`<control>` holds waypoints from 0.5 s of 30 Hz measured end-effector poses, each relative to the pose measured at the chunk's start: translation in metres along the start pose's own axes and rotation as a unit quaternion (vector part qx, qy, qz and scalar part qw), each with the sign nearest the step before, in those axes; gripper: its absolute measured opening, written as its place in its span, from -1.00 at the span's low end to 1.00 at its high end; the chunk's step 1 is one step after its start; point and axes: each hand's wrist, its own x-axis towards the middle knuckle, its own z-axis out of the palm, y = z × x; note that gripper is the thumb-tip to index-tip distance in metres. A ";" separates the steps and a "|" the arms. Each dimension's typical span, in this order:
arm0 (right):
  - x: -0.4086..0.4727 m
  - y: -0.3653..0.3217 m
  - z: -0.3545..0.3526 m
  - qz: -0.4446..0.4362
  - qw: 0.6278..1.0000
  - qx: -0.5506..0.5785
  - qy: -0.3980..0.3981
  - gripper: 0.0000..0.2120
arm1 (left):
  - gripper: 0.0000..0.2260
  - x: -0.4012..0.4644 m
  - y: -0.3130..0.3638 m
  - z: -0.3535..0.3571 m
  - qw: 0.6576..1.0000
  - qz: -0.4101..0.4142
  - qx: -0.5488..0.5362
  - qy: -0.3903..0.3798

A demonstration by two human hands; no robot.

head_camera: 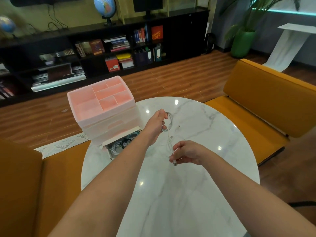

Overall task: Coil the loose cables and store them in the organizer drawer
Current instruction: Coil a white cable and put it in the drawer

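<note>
At the left edge of the round marble surface [196,194] stands the pink organizer [102,106], its divided top tray facing up. Its bottom drawer [119,144] is pulled out toward the person, with coiled white and dark cables [122,142] lying inside. Just right of the organizer, the left hand [158,122] is raised above the surface, fingers closed around a small coil of white cable [169,123]; the loops hang roughly upright. From the coil the cable's free length runs down and toward the person to the right hand [185,153], which pinches it near its end. The plug [174,162] sticks out below the fingers, pointing down toward the person.
</note>
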 end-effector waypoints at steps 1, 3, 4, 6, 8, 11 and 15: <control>0.001 0.001 -0.004 -0.003 1.000 -0.016 0.022 -0.68 | -0.66 0.000 0.000 0.001 1.000 -0.003 0.002 0.001; 0.001 -0.001 -0.008 -0.016 0.994 -0.093 0.052 -0.66 | -0.66 0.000 -0.003 0.005 1.000 -0.008 -0.006 0.000; 0.001 -0.003 -0.008 -0.023 0.988 -0.142 0.060 -0.64 | -0.66 -0.001 -0.004 0.006 1.000 -0.010 -0.011 0.000; -0.001 -0.012 -0.004 -0.037 0.983 -0.172 0.058 -0.59 | -0.65 -0.001 -0.007 0.010 1.000 -0.015 -0.019 -0.002; -0.001 -0.021 -0.001 -0.048 0.993 -0.097 0.041 -0.52 | -0.65 -0.002 -0.006 0.013 0.999 -0.020 -0.030 -0.008; -0.005 -0.037 0.005 -0.066 0.998 0.006 0.012 -0.62 | -0.67 -0.003 -0.004 0.017 0.998 -0.021 -0.060 -0.019; -0.010 -0.049 0.011 -0.071 0.995 0.004 0.067 -0.89 | -0.67 -0.003 -0.005 0.020 0.996 -0.020 -0.086 -0.029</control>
